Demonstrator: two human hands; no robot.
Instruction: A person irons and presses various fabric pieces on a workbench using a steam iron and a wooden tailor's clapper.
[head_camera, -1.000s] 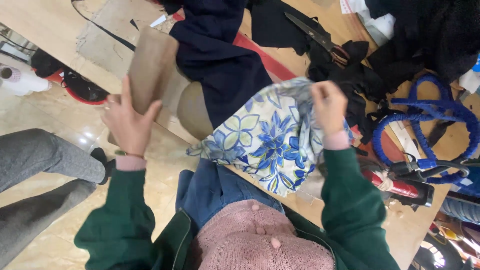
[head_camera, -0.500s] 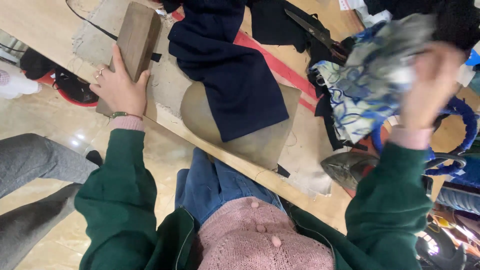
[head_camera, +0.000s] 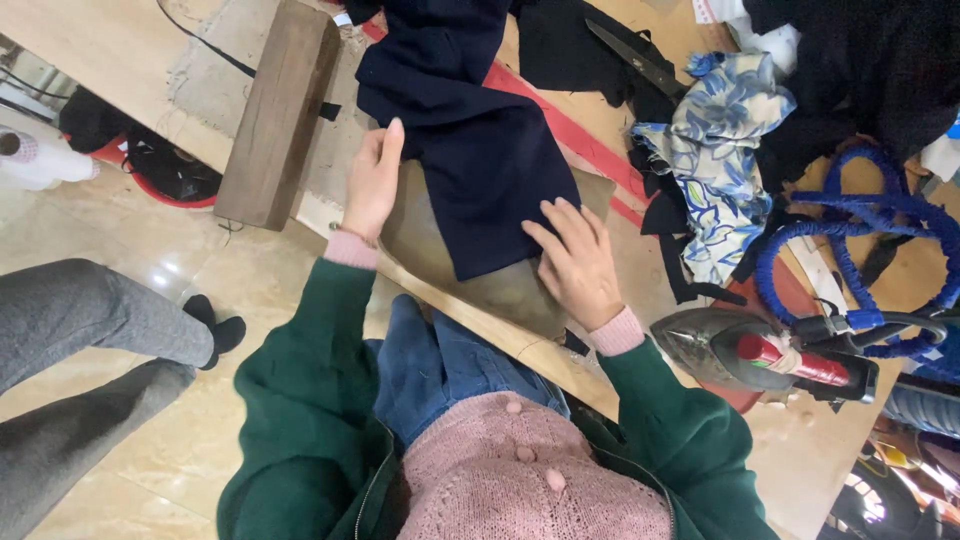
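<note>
Worktable (head_camera: 120, 60) of pale wood, bearing a navy cloth (head_camera: 470, 150) laid over a rounded tan pressing pad (head_camera: 500, 290) at its near edge. Left hand (head_camera: 372, 180), fingers extended and flat, rests against the cloth's left edge; right hand (head_camera: 575, 262), fingers spread open, presses its lower right corner. Wooden block (head_camera: 275, 110) lies left; steam iron (head_camera: 740, 350) right; floral fabric (head_camera: 715, 150) beyond.

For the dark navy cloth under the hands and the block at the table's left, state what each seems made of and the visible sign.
Navy cloth: seemingly matte woven, maybe wool-like fabric; it drapes softly without shine. Block: apparently unfinished wood; brown lengthwise grain, dull surface.
</note>
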